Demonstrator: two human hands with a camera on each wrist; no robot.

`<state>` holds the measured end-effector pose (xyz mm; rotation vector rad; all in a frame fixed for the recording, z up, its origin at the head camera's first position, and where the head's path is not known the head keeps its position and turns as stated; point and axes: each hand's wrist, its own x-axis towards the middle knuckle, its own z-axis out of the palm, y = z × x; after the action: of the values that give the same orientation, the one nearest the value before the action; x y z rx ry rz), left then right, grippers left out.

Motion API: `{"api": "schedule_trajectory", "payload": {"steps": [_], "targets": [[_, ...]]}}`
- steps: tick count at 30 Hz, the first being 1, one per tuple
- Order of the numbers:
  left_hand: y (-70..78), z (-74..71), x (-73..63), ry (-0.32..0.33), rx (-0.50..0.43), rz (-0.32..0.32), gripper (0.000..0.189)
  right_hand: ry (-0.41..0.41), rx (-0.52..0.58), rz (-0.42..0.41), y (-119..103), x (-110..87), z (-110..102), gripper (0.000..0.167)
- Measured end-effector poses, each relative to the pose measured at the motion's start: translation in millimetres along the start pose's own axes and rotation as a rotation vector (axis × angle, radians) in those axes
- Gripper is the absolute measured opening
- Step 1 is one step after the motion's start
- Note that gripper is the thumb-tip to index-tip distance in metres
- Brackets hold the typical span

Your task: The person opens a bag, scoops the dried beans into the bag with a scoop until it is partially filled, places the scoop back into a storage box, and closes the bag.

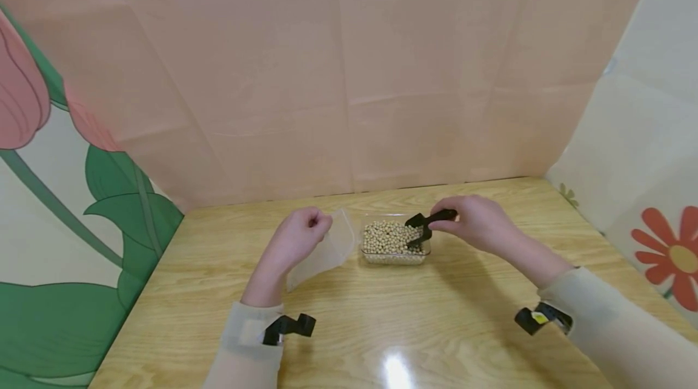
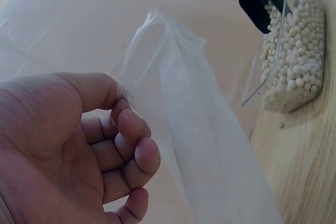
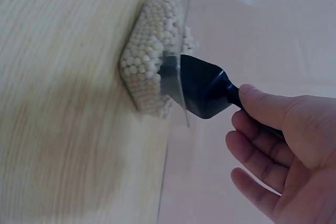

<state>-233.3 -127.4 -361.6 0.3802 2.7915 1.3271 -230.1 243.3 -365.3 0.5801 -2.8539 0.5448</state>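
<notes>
My left hand [image 1: 299, 236] pinches the edge of a clear zip bag [image 2: 205, 129], which hangs with its mouth parted in the left wrist view. To the right of the bag, a clear plastic box [image 1: 394, 260] full of small round cream beads or beans [image 2: 298, 51] sits on the table. My right hand [image 1: 475, 219] grips the handle of a black scoop [image 3: 202, 85] between thumb and fingers. The scoop's front end is dug into the beads at the box's right side, and its handle slants up to the right.
The wood-grain table [image 1: 349, 322] runs back to a pinkish cloth wall [image 1: 349, 74]. Flower-patterned panels stand at left and right. One small fragment [image 2: 281, 125] lies on the table beside the box. Black camera straps [image 1: 289, 326] sit on both sleeves.
</notes>
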Motion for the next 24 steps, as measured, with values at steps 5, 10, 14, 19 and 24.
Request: {"api": "schedule_trajectory", "payload": {"steps": [5,10,14,19,24], "targets": [[2.0,-1.3,-1.2,-0.002,-0.002,0.003,0.032,-0.007,0.003,0.001,-1,-3.5,-10,0.021],[1.6,-1.4,-1.2,-0.004,-0.009,0.005,0.031,-0.005,-0.003,0.001,0,-5.6,-19,0.022],[0.6,-1.2,-0.1,-0.006,-0.012,0.004,0.032,0.004,0.005,0.002,1,-6.6,-26,0.023],[-0.5,-0.4,0.4,-0.011,-0.023,-0.001,0.033,-0.009,0.042,0.043,4,-8.5,-28,0.025],[-1.0,0.4,0.6,-0.012,-0.028,-0.006,0.033,-0.019,0.119,0.093,12,-11.3,-22,0.029]]}}
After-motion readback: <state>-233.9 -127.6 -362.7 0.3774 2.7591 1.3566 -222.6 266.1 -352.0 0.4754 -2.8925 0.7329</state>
